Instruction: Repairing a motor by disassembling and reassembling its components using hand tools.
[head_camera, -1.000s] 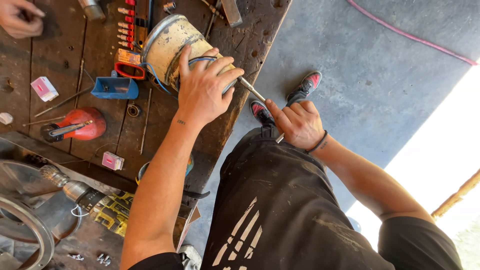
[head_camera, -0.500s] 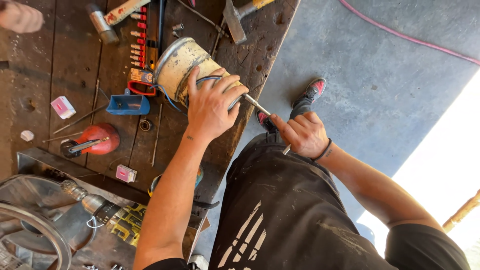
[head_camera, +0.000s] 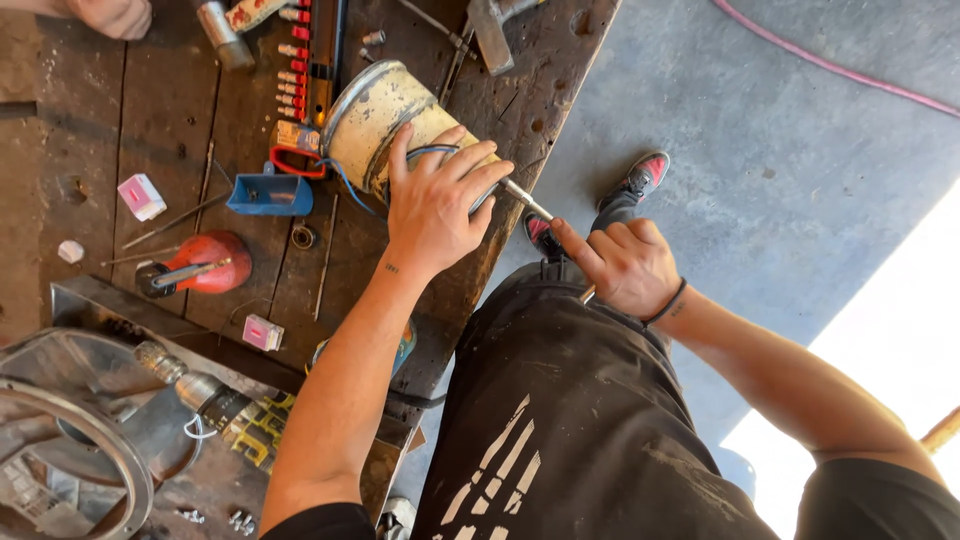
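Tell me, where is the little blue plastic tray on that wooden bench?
In the head view the little blue plastic tray sits on the dark wooden workbench, just left of the cream metal cylinder under the left hand, above the red oil can.

Your left hand (head_camera: 437, 205) covers the cream cylinder's (head_camera: 385, 115) near end. Your right hand (head_camera: 622, 265) hides the metal rod's (head_camera: 525, 198) handle. The hammer (head_camera: 492, 30) is cut off at the top edge.
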